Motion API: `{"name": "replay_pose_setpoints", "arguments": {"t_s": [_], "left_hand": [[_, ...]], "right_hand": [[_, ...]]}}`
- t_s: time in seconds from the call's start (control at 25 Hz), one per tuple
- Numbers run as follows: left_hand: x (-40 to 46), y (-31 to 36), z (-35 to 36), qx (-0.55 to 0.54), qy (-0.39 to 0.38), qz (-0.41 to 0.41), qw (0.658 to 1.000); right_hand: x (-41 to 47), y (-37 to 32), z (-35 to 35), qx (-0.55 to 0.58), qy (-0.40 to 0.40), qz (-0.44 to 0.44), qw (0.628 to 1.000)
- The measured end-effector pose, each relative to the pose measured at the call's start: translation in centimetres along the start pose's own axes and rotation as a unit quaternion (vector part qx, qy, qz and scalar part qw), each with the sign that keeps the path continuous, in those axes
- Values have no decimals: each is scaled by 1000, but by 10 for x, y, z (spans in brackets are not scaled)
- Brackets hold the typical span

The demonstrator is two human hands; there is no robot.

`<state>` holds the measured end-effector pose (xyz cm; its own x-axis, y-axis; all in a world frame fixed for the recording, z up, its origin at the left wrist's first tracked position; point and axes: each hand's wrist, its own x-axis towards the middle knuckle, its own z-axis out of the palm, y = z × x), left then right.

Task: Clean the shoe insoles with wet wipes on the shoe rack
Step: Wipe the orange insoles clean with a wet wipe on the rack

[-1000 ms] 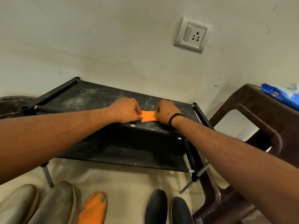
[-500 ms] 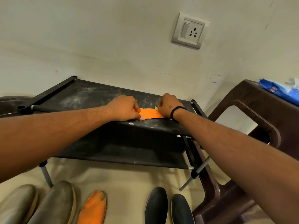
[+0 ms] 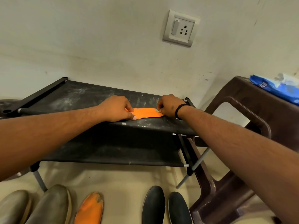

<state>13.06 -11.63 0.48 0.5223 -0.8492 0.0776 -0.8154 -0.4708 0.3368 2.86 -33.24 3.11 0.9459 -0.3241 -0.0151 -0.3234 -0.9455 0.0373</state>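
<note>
I am looking down over the shoe rack [image 3: 90, 101], a black two-tier frame with dusty fabric shelves standing against the wall. To its right a brown plastic stool [image 3: 262, 120] is carrying a blue pack of wet wipes [image 3: 275, 88] on its seat, well apart from my hands. On the floor below the rack's front edge, a pair of grey shoes [image 3: 42, 206] is sitting at the left, a second orange insole [image 3: 89, 209] is lying next to them, and a pair of black shoes [image 3: 165, 206] is sitting at the right.

The orange insole [image 3: 148, 113] I am working on is lying flat on the top shelf, near its front edge and toward the right end. My left hand [image 3: 116, 109] is pinching the insole's left end, thumb pressing down at the front and fingers curled on top. My right hand [image 3: 169, 105] is curling over the right end and pinching a small greenish scrap [image 3: 157, 111] against the insole; whether that scrap is a bit of wipe or a label I cannot tell.

I judge this to be the wiping step on the first insole, with the left hand anchoring it. The next move, as I see it, is calling for steady pressure from the left hand while the right is rubbing along the length, then a fresh wipe from the pack and the same treatment for the insole waiting on the floor.
</note>
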Motion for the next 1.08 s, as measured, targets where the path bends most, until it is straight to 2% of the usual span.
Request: {"name": "replay_pose_setpoints", "arguments": {"t_s": [0.08,0.2,0.28,0.44,0.56,0.8,1.08], "left_hand": [[0,0,0,1,2,-2,1000],[0,1,0,4,5,-1,1000],[0,2,0,8,6,1,1000],[1,0,0,28,6,1,1000],[0,1,0,15,2,1,1000],[-2,2,-1,11,5,2,1000],[-2,0,0,9,10,-1,1000]], "right_hand": [[-4,8,-8,-2,-12,20,1000],[-6,-1,-11,45,62,29,997],[-6,-25,-3,74,92,-13,993],[1,-63,8,-10,68,-100,993],[5,-47,4,-67,57,-50,995],[-5,-9,2,-35,21,30,999],[-18,-5,10,8,23,31,999]]}}
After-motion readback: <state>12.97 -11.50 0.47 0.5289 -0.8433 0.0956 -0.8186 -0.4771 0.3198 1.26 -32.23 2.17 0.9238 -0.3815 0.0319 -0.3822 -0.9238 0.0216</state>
